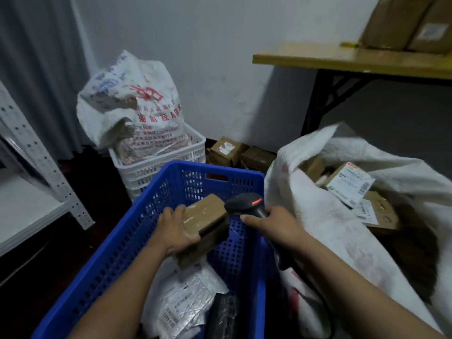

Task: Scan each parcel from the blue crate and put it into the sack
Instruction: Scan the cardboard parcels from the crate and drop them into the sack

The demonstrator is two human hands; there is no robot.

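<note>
Holding the brown parcel (205, 217) tilted above the blue crate (137, 231), your left hand (176, 231) has fingers clamped on its edge, presumably to expose a label. Your right hand (271, 222) grips the scanner (244, 204), aimed at it. The sack (318, 216) gapes open just beside the crate.

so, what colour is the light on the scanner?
Red light on the black scanner; clearest in head view.
</note>
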